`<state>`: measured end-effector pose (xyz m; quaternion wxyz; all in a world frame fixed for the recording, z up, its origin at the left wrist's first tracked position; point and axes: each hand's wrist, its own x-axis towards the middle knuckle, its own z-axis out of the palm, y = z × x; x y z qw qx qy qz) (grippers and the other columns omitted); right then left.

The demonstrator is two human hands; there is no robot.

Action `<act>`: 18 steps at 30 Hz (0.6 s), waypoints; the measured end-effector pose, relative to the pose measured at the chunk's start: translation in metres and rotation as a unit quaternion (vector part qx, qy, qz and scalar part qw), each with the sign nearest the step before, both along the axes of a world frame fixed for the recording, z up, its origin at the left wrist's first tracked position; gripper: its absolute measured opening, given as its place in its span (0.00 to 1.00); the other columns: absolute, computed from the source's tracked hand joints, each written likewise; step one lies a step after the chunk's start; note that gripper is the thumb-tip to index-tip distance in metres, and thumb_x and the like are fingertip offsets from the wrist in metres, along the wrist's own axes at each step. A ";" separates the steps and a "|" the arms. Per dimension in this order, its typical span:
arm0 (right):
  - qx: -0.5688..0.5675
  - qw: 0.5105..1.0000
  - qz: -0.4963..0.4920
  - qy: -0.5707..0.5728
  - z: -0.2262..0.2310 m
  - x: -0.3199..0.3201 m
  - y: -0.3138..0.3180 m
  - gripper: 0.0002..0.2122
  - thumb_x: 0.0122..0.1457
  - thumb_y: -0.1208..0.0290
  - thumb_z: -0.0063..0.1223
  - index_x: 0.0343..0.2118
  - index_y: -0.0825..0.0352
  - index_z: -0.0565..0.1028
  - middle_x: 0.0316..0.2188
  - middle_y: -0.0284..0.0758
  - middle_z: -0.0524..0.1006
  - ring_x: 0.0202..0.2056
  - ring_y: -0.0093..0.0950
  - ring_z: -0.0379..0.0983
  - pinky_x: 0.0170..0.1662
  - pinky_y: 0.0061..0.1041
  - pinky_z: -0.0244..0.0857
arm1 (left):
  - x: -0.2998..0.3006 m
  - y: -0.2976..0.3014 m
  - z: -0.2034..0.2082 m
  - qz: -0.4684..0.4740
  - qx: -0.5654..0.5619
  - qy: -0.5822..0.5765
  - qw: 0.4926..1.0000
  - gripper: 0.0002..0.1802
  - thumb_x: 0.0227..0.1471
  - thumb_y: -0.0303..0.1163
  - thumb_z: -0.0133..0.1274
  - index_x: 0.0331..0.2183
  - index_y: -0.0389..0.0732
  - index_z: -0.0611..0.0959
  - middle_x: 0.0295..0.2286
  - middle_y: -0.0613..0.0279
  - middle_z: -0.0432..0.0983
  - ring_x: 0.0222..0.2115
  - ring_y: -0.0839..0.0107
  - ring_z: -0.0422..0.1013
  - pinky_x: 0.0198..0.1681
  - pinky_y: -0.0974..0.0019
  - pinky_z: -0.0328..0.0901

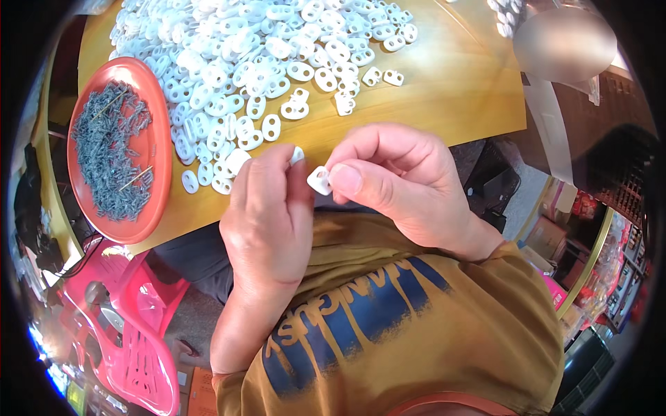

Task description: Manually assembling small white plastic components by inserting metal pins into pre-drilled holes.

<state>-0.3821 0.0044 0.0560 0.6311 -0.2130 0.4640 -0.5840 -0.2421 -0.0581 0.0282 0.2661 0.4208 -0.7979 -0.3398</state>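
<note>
Between the thumb and forefinger of my right hand [399, 184] is a small white plastic piece [319, 182] with a hole, held just above the table's near edge. Close beside it on the left, the fingers of my left hand [267, 215] are closed, and another small white piece [297, 155] shows at their tips. Its shape is mostly hidden by the fingers. Beyond both hands spreads a large heap of white oval two-holed plastic pieces [270, 127]. Left of the heap, an orange-red oval basin [161, 132] holds many small grey metal parts [111, 159] that look like springs.
The yellow wooden table [444, 97] ends just in front of my body. A pink plastic chair [149, 347] stands at the lower left. Cardboard boxes [544, 236] and shelves are at the right, and a blurred round shape [565, 45] is at the upper right.
</note>
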 end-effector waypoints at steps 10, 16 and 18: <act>0.010 1.000 0.014 -0.011 0.001 0.001 -0.003 0.07 0.55 0.69 0.51 0.31 0.68 0.73 0.25 0.27 0.73 0.27 0.12 0.64 0.28 0.11 0.56 | 0.010 0.004 -0.006 0.012 -0.024 0.050 0.998 0.12 0.43 0.18 0.52 0.35 0.37 0.75 0.21 0.59 0.71 0.19 0.70 0.68 0.23 0.72 0.64; 0.015 0.998 0.021 0.055 0.000 0.009 -0.002 0.06 0.56 0.72 0.49 0.32 0.70 0.72 0.25 0.26 0.71 0.26 0.10 0.62 0.28 0.10 0.56 | 0.035 0.015 0.018 0.029 0.387 0.276 0.879 0.12 0.48 0.20 0.49 0.38 0.34 0.73 0.25 0.66 0.70 0.20 0.84 0.64 0.22 0.81 0.60; -0.006 0.994 0.064 0.086 0.001 0.013 -0.003 0.06 0.57 0.72 0.48 0.31 0.70 0.72 0.23 0.24 0.69 0.23 0.09 0.59 0.25 0.10 0.53 | 0.041 0.016 0.019 -0.014 0.429 0.343 0.836 0.13 0.49 0.21 0.49 0.40 0.34 0.71 0.29 0.63 0.70 0.20 0.84 0.64 0.22 0.82 0.61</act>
